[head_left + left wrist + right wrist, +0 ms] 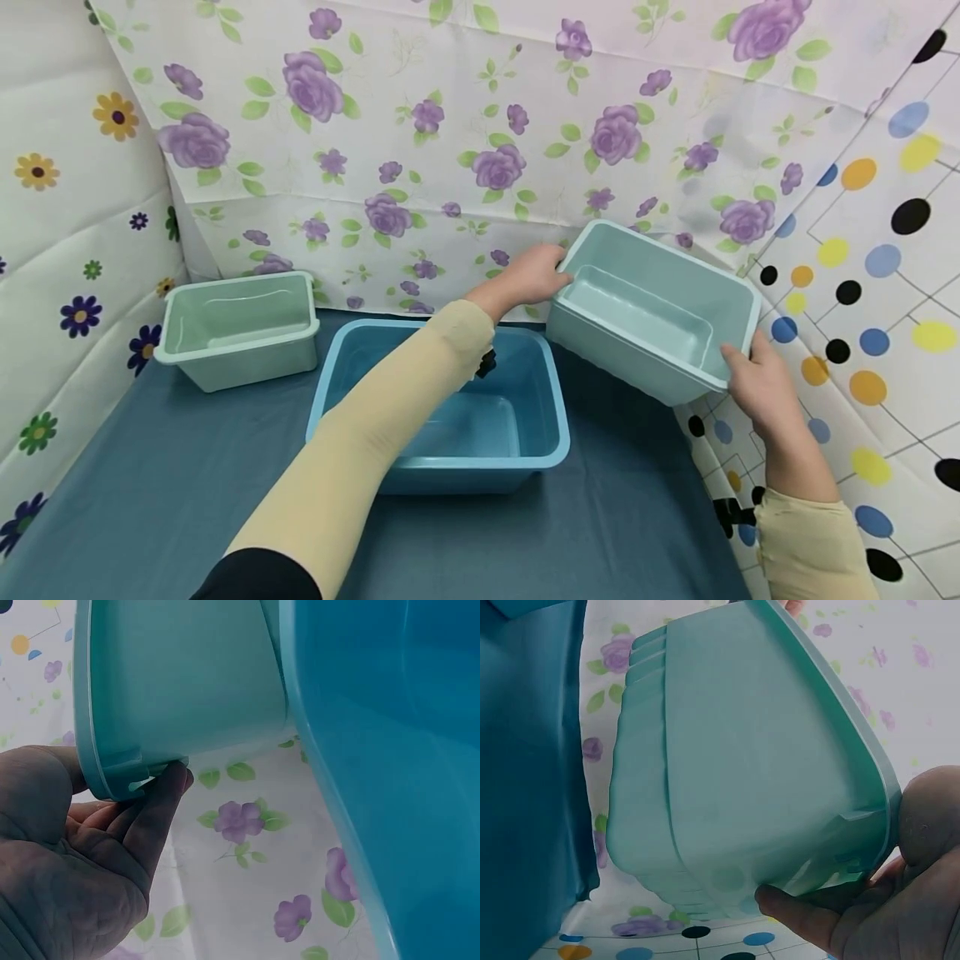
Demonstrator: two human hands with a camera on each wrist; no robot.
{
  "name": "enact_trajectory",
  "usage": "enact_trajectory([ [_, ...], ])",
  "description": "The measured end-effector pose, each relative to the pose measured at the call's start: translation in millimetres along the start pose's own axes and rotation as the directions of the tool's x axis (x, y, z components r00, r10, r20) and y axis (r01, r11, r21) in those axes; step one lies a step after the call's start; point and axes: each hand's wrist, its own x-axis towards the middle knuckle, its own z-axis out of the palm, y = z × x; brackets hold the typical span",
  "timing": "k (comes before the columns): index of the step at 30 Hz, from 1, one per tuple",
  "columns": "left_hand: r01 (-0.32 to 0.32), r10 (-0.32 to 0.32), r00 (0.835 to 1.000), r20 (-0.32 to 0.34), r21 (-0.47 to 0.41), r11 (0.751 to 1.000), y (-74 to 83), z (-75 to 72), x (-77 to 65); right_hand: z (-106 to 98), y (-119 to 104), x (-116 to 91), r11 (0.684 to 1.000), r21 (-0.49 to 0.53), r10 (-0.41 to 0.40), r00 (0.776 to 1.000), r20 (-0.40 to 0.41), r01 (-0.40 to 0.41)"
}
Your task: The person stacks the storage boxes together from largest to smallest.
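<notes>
Both hands hold a pale blue-green plastic bin (pixel 637 292) at the right, tilted and raised off the table, its inside facing the head camera. My left hand (pixel 528 275) grips the rim at its left end, thumb on top and fingers curled under the lip in the left wrist view. At the opposite end my right hand (pixel 761 379) pinches the rim, with fingers (pixel 802 919) against the outer wall in the right wrist view. A larger blue bin (pixel 480 462) stands on the table below my left forearm, which crosses over it.
A smaller light green bin (pixel 247 358) stands at the left on the dark blue tablecloth (pixel 195 467). Behind hangs a purple-flowered cloth (pixel 450 150). A dotted cloth (pixel 900 333) walls the right side, close to my right arm, and a flowered one (pixel 75 250) the left.
</notes>
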Motion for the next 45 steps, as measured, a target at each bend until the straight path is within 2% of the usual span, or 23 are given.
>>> enact_trajectory([
  [5,0.005,-0.005,1.000,-0.005,-0.015,1.000,2.7,-5.8,-6.2,-1,-3,1,1.000,-0.008,-0.007,1.000,0.002,0.007],
  [11,-0.009,0.008,0.999,-0.050,-0.020,1.000,5.4,-13.6,-13.0,-3,-10,3,1.000,-0.004,-0.006,1.000,0.015,0.006],
  [22,0.018,-0.020,0.998,-0.058,-0.033,0.999,4.8,-25.0,-22.0,-1,-26,1,1.000,0.017,-0.026,1.000,0.009,0.026],
  [30,-0.014,0.017,0.995,-0.101,0.025,1.000,9.0,-37.4,-34.5,-3,-37,0,1.000,-0.007,-0.029,0.999,0.017,0.030],
  [40,-0.018,0.018,0.991,-0.132,0.003,1.000,7.8,-46.3,-47.0,-2,-51,-3,0.999,-0.010,-0.031,0.999,0.017,0.031],
  [45,-0.022,0.022,0.991,-0.132,0.001,1.000,7.8,-52.1,-54.8,0,-55,-4,0.998,0.005,-0.070,0.997,0.015,0.070],
])
